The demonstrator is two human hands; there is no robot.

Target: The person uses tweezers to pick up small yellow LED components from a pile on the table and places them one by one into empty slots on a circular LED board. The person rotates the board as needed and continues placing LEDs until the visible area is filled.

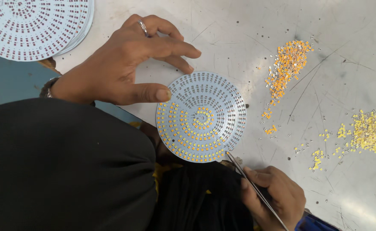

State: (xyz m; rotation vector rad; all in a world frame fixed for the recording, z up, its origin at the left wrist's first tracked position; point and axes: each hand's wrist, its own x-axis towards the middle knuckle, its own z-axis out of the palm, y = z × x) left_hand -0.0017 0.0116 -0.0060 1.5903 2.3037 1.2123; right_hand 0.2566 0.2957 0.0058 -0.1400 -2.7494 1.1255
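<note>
The left hand [128, 64] is steadying the round circuit board [201, 116] on the counter [248, 38] — fingers spread wide at its upper-left rim. The right hand [273, 196], below the board, is pinching tweezers [248, 179], tip at its lower edge. Placing seems midway — next likely calls for a chip from the orange pile [286, 64] right of the board.

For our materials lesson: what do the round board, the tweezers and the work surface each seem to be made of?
Round board: looks like white-coated circuit-board laminate, matt, with rings of printed pads; the core cannot be told. Tweezers: thin, grey and shiny, probably steel. Work surface: dull grey sheet with fine scratches and soft glare, likely metal.
</note>
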